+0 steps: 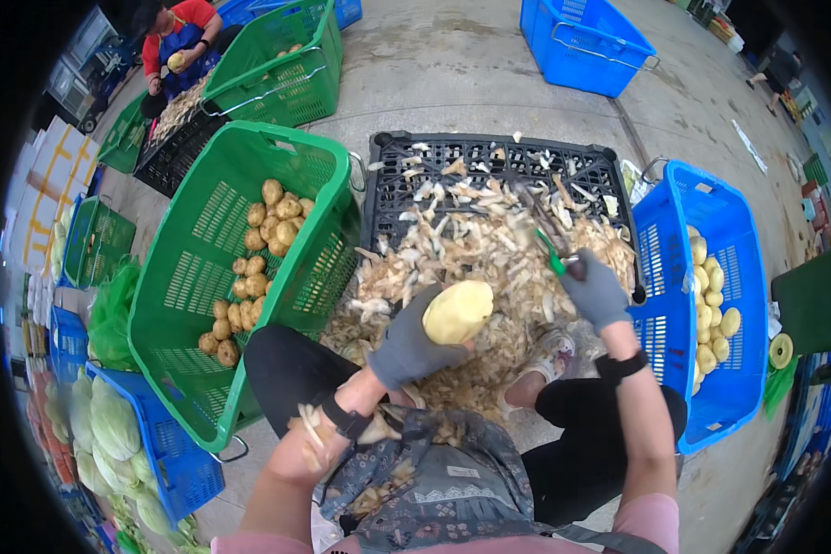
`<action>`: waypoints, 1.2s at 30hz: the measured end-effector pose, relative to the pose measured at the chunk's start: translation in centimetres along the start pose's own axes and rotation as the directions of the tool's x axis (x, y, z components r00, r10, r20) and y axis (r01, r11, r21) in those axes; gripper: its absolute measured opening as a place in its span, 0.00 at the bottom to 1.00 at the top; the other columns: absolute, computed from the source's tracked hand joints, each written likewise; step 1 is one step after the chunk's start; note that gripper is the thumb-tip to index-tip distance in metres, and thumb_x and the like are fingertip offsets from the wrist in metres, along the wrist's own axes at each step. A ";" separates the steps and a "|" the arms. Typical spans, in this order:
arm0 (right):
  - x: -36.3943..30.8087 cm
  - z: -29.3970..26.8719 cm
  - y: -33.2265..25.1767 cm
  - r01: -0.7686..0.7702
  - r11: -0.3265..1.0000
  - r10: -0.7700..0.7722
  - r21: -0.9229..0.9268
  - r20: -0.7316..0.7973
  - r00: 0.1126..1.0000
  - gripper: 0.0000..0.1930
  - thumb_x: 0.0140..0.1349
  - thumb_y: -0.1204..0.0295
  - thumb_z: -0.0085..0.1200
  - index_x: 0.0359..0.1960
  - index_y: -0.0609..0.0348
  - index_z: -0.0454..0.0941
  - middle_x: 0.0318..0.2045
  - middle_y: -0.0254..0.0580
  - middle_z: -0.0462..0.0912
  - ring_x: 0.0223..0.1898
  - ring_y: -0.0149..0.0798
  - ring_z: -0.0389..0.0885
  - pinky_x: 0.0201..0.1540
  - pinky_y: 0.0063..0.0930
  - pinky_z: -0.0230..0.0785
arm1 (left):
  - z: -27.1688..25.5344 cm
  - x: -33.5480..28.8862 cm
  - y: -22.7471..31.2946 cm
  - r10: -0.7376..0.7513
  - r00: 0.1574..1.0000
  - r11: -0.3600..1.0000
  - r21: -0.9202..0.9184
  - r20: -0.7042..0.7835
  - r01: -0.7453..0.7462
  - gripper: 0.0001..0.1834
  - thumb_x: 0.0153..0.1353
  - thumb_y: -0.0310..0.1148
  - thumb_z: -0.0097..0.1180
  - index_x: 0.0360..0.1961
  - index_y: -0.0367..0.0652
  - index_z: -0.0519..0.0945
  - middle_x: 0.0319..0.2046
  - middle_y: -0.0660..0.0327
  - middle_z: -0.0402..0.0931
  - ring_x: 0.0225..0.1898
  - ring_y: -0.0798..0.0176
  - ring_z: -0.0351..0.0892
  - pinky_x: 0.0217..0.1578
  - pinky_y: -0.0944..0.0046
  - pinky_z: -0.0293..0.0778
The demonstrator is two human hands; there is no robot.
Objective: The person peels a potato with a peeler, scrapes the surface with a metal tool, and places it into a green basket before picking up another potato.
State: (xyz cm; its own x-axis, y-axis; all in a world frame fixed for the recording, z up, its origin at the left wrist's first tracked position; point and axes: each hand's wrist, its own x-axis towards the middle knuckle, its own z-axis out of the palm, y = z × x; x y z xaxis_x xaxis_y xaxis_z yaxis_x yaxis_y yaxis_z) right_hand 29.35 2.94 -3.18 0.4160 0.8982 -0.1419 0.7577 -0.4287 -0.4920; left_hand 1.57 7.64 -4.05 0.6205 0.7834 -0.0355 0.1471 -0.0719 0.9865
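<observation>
My left hand, in a grey glove, is closed around a large peeled potato above my lap. A peeler with a green part is gripped in my gloved right hand, to the right of the potato and apart from it; its far end is blurred. Beneath both hands, a heap of potato peelings covers much of an upturned black plastic crate and spills around my feet. Bits of peel cling to my left forearm and the patterned apron.
Unpeeled potatoes lie in a green basket on my left. To the right, a blue basket holds peeled potatoes. Another person works at the far left. Cabbages stand near left; another blue basket is ahead.
</observation>
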 end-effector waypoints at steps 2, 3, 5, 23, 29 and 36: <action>-0.4 -1.8 -1.3 -0.031 0.999 0.030 -0.031 -0.014 0.999 0.12 0.48 0.64 0.54 0.33 0.54 0.73 0.22 0.46 0.78 0.27 0.50 0.78 0.29 0.39 0.68 | -0.4 0.0 0.5 -0.042 0.999 0.999 -0.023 -0.010 0.041 0.39 0.38 0.26 0.69 0.54 0.37 0.65 0.46 0.60 0.72 0.47 0.68 0.71 0.49 0.67 0.66; -1.6 -1.8 -2.2 0.056 0.998 -0.056 0.021 0.015 0.998 0.12 0.48 0.64 0.55 0.33 0.53 0.74 0.21 0.46 0.78 0.26 0.50 0.78 0.29 0.39 0.68 | -0.5 0.0 0.2 -0.067 0.997 0.997 -0.046 -0.031 0.066 0.39 0.38 0.25 0.68 0.54 0.38 0.65 0.46 0.61 0.72 0.47 0.68 0.70 0.49 0.67 0.66; -3.8 -2.1 -4.2 0.139 0.978 -0.158 0.157 0.111 0.981 0.12 0.47 0.64 0.56 0.34 0.52 0.74 0.19 0.45 0.76 0.24 0.48 0.77 0.27 0.38 0.67 | -0.5 0.3 0.0 -0.085 0.995 0.994 -0.073 -0.048 0.082 0.38 0.38 0.25 0.67 0.54 0.38 0.65 0.46 0.61 0.72 0.47 0.69 0.70 0.49 0.68 0.66; -2.2 0.7 -3.4 0.176 0.977 -0.165 0.120 -0.099 0.981 0.12 0.46 0.67 0.59 0.31 0.55 0.71 0.20 0.42 0.77 0.23 0.46 0.78 0.25 0.35 0.68 | -0.2 -1.2 1.8 -0.184 0.981 0.811 -0.555 0.062 0.187 0.36 0.42 0.24 0.64 0.55 0.38 0.65 0.44 0.63 0.73 0.44 0.70 0.72 0.44 0.68 0.69; -5.7 -0.7 -6.0 0.505 0.851 -0.522 0.148 0.122 0.844 0.12 0.42 0.68 0.58 0.31 0.53 0.74 0.17 0.43 0.76 0.20 0.46 0.77 0.24 0.34 0.66 | -0.4 -1.4 1.1 -0.133 0.991 0.854 -0.505 0.024 0.127 0.37 0.42 0.25 0.64 0.56 0.38 0.64 0.45 0.63 0.72 0.45 0.69 0.71 0.46 0.68 0.68; -4.8 -2.1 -4.9 0.272 0.950 -0.279 0.155 0.027 0.960 0.12 0.45 0.65 0.57 0.30 0.53 0.73 0.18 0.46 0.76 0.23 0.51 0.76 0.25 0.38 0.67 | -1.4 -0.7 1.7 -0.060 0.998 0.987 -0.150 0.033 0.064 0.37 0.38 0.27 0.68 0.53 0.39 0.66 0.46 0.58 0.71 0.47 0.64 0.71 0.45 0.66 0.69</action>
State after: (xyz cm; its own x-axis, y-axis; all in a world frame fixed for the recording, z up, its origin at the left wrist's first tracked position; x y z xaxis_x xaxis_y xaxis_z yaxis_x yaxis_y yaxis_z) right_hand 24.68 0.58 1.73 0.1745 0.9844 -0.0221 0.7548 -0.1481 -0.6390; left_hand 0.32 7.83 -2.17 0.6358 0.7654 -0.0995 0.0691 0.0719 0.9950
